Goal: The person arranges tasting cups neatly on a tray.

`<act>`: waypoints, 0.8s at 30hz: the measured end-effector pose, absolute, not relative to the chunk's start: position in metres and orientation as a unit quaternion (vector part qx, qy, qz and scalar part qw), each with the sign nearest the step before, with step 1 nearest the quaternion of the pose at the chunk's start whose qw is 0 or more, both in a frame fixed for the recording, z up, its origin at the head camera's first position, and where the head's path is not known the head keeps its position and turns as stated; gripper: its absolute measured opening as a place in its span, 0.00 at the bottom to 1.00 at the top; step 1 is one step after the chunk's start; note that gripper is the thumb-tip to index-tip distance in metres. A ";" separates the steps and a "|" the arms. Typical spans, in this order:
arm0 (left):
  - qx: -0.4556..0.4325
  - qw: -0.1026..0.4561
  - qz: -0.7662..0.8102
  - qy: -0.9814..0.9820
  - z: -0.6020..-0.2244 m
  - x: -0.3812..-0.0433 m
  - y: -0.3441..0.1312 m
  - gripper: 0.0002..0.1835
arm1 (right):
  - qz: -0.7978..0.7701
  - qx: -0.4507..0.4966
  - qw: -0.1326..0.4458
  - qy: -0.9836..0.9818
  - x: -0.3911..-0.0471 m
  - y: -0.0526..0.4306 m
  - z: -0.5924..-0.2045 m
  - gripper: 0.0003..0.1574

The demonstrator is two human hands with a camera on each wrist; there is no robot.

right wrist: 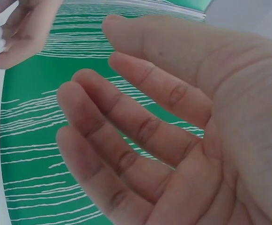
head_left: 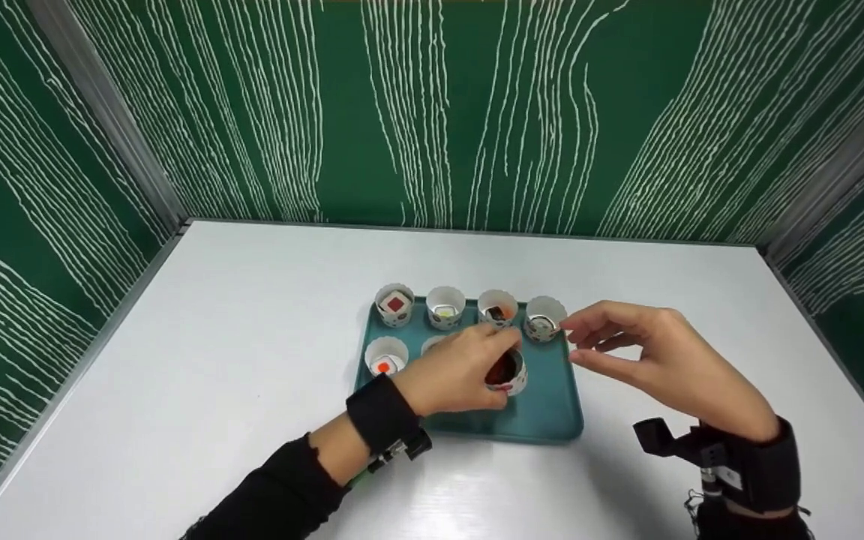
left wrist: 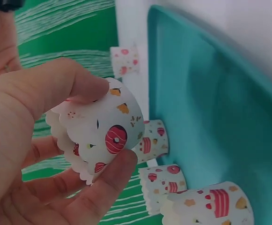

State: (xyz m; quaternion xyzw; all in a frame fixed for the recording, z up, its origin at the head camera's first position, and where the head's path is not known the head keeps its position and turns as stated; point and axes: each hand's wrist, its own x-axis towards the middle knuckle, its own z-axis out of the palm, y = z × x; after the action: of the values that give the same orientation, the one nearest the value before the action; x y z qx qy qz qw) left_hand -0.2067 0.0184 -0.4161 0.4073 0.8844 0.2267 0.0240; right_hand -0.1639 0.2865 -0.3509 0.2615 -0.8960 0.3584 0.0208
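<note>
My left hand (head_left: 458, 371) grips a white paper baking cup (left wrist: 114, 124) printed with doughnuts and cakes, thumb on one side and fingers on the other. It is tilted above the teal tray (head_left: 552, 409); something dark reddish shows inside in the head view, too obscured to name. My right hand (head_left: 649, 345) hovers at the tray's right side, fingers loosely bent and thumb apart, with nothing between them. Its fingertips appear close to the back-right cup (head_left: 544, 319); whether they touch it I cannot tell.
More cups stand in the tray: one with a red-and-white piece (head_left: 395, 302), one with a yellowish item (head_left: 445, 311), one with dark and orange bits (head_left: 498, 309), one with an orange-dotted piece (head_left: 384, 365). Another is mostly behind my left hand. A white table (head_left: 252, 360) meets green walls.
</note>
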 end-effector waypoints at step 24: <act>0.407 0.082 0.106 0.903 -0.428 -0.235 0.047 0.31 | 0.361 0.228 0.016 -0.904 -0.158 0.301 -0.346 0.14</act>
State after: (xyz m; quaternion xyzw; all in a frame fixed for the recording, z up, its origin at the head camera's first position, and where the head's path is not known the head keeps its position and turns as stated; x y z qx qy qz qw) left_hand -0.2348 0.0474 -0.4277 0.4070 0.9035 0.1064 0.0822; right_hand -0.1580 0.3012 -0.3458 0.2285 -0.9039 0.3612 0.0158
